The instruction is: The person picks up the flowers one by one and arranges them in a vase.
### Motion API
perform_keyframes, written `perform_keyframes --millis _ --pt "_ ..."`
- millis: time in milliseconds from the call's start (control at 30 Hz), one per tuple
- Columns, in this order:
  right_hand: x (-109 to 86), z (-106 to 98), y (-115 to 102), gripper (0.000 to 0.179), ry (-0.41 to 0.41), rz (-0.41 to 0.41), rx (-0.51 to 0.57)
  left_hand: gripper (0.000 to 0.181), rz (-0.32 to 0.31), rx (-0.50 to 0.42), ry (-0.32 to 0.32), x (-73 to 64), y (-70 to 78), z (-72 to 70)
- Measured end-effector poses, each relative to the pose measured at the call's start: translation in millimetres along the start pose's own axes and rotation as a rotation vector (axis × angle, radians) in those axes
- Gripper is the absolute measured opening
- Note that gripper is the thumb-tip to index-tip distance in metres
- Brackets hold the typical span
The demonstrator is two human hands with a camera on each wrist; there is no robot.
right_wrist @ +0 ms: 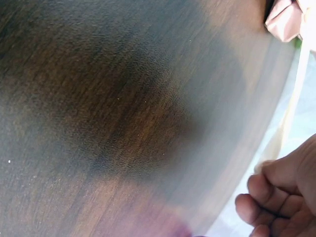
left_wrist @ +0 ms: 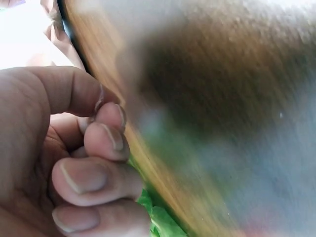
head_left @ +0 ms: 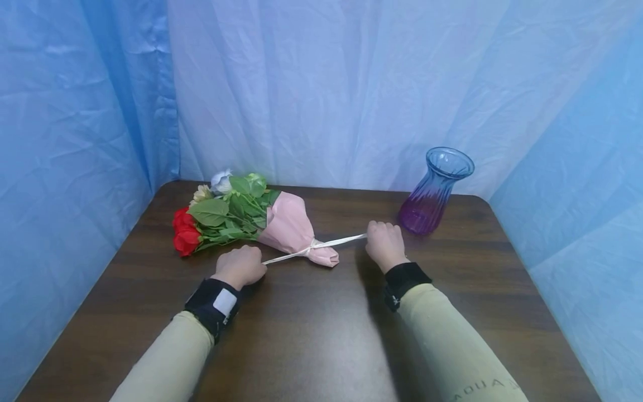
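Note:
A bouquet of artificial flowers lies on its side on the table, its pink wrapping paper (head_left: pixel 288 220) gathered narrow at the right end. Red roses (head_left: pixel 186 231), a pale blue bloom (head_left: pixel 221 182) and green leaves (head_left: pixel 211 212) stick out at the left. Around the gathered paper runs a white ribbon (head_left: pixel 341 241), stretched to both sides. My left hand (head_left: pixel 240 266) pinches one end between thumb and fingers, just below the leaves. The other end is gripped by my right hand (head_left: pixel 385 244), right of the bouquet. In the right wrist view the ribbon (right_wrist: pixel 295 94) runs taut from the fingers.
A glass vase (head_left: pixel 431 192), blue at the top and purple below, stands behind my right hand near the table's back right corner. The dark wooden table (head_left: pixel 311 335) is enclosed by light blue curtains (head_left: pixel 326 84) at the back and both sides.

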State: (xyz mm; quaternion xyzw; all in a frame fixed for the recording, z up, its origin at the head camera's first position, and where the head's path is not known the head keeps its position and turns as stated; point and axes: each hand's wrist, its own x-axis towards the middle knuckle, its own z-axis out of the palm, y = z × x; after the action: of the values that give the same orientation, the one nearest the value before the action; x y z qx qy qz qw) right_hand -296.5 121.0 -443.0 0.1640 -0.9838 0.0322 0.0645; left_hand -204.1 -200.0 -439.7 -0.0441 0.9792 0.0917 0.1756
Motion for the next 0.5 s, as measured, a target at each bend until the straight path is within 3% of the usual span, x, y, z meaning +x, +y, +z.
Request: perform_keyframes --millis 267,500 --pt "0.1 -3 3 0.007 0.033 0.004 0.009 0.021 -0.034 -0.004 -0.020 -2.5 -11.5 -3.8" --pt "-0.2 -6 5 0.008 0.003 0.020 0.018 0.023 -0.061 -0.024 -0.040 -4.2 -18.1 -5.9"
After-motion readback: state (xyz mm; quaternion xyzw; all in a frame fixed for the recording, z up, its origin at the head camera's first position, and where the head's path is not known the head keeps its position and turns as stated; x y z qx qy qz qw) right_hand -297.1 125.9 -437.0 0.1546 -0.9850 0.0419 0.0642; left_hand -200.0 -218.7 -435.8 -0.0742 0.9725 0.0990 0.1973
